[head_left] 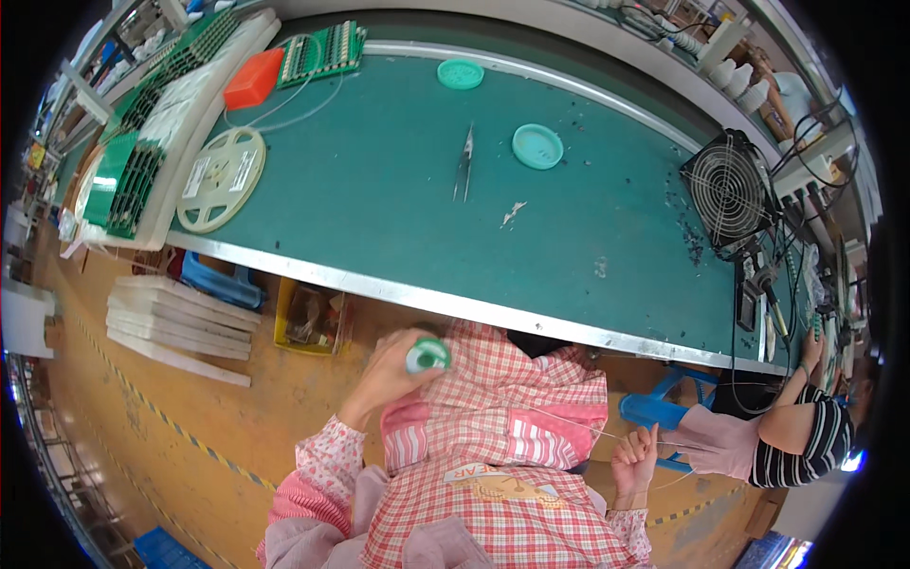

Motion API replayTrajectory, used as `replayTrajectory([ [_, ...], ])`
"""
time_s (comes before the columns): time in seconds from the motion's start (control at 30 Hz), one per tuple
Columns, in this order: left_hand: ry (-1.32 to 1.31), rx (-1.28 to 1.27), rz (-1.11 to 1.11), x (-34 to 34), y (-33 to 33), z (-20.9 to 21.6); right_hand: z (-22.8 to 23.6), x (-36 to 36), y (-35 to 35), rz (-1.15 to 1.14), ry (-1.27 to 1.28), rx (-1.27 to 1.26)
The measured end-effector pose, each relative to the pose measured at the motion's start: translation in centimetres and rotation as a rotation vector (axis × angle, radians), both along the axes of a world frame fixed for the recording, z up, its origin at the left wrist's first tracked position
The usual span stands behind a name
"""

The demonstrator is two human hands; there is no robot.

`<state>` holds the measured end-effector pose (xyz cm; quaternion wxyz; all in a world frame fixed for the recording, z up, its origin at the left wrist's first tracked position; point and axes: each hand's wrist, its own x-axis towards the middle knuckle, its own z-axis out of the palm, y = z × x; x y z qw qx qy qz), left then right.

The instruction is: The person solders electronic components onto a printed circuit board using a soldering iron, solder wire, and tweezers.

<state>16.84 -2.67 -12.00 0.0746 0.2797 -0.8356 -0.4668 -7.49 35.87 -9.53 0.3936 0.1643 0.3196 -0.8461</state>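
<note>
My left hand is closed around a small spool with a green and white end, held over my lap just in front of the bench edge. My right hand, lower and to the right, pinches a thin pale wire. That wire stretches across my checked apron from the spool's side toward my right fingers, and a loose length trails past them. Whether it joins the spool cannot be made out.
On the green bench lie tweezers, two turquoise lids, a cream reel, a red box and circuit boards. A fan and cables stand right. A co-worker's arm rests near a blue stool.
</note>
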Motion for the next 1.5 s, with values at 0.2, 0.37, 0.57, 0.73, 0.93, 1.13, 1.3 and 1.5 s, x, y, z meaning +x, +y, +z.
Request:
replayTrajectory([
  [0.2,0.184,0.539,0.152,4.0,-1.2,0.9,-2.2,-3.9,11.5,1.123,1.298,1.287],
  [0.37,0.613,0.872,0.197,6.3,-1.1,4.4,10.4,-1.0,-4.5,0.578,1.528,1.463],
  [0.57,0.430,1.055,0.176,2.0,1.1,7.6,11.4,6.7,-21.2,0.829,1.927,0.552],
  [0.73,0.261,1.039,0.174,2.6,2.4,5.4,6.4,8.8,-22.4,0.711,2.029,0.418],
  [0.93,0.040,1.015,0.129,0.3,3.5,6.2,7.6,7.2,-19.8,0.962,1.966,0.518],
  [1.13,0.033,0.836,0.047,0.8,1.7,6.0,4.6,6.2,-18.0,1.186,1.525,0.064],
  [1.3,0.126,1.022,-0.027,2.4,-0.7,7.6,3.6,3.0,-16.0,0.975,1.763,0.762],
  [1.5,0.095,0.855,0.032,0.0,0.2,10.3,6.6,5.7,-17.8,0.386,2.200,1.015],
])
